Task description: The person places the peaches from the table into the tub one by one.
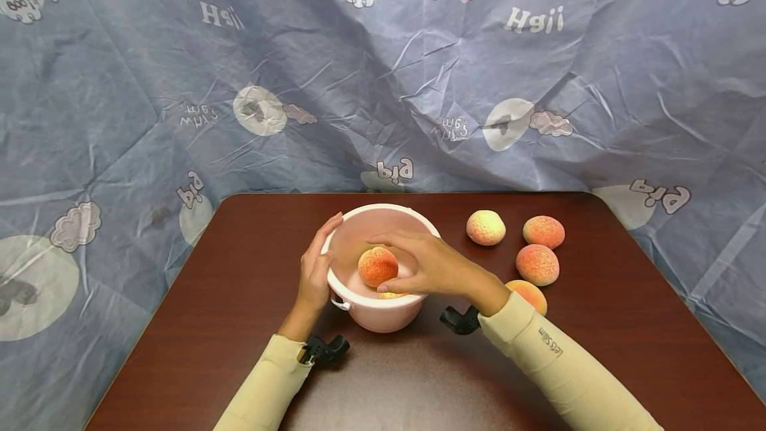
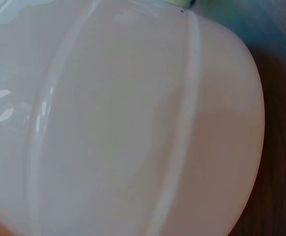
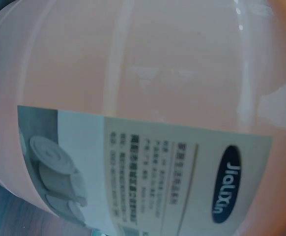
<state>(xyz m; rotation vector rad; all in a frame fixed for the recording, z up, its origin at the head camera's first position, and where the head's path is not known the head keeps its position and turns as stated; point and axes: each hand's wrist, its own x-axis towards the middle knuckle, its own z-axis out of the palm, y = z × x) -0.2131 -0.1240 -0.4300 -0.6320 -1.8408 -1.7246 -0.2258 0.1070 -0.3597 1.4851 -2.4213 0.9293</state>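
Observation:
A pale pink plastic bucket (image 1: 383, 314) with a white rim stands on the table. My left hand (image 1: 315, 271) holds its left side, thumb at the rim and fingers along the outer wall. Over the bucket's right side reaches my right hand (image 1: 427, 261), thumb and fingers spread apart around a red-orange peach (image 1: 378, 267). A gap shows between that peach and the palm. Below it, a yellowish peach (image 1: 391, 295) is partly hidden by the right thumb. The left wrist view shows the bucket's ribbed wall (image 2: 118, 118); the right wrist view shows its printed label (image 3: 157, 177).
Right of the bucket lie a pale yellow peach (image 1: 486, 227), two reddish peaches (image 1: 543, 231) and an orange peach (image 1: 529, 295) partly behind the right forearm. The brown table (image 1: 239, 271) ends at a blue patterned cloth (image 1: 359, 85). A small white handle (image 1: 341, 303) hangs at the bucket's left.

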